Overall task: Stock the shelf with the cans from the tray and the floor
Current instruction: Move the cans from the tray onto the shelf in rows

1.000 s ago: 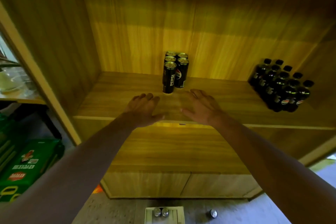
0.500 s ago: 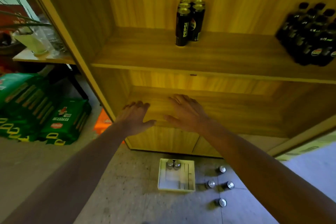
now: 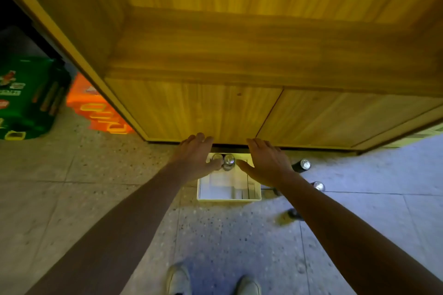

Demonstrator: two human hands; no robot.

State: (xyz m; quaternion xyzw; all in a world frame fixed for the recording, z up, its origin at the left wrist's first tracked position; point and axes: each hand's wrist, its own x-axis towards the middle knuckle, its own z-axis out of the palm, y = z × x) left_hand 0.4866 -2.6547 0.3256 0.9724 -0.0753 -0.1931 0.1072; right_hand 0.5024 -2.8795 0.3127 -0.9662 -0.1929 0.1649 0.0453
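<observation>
Where tray meets cabinet, splayed hands flanking cans.

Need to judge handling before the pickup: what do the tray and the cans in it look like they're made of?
Tray: looks like pale, matte moulded plastic, with thin upright walls and a ridged floor; cannot be sure. Cans in the tray: probably metal, judging by their bright, shiny silver tops. Their sides are mostly hidden.
</observation>
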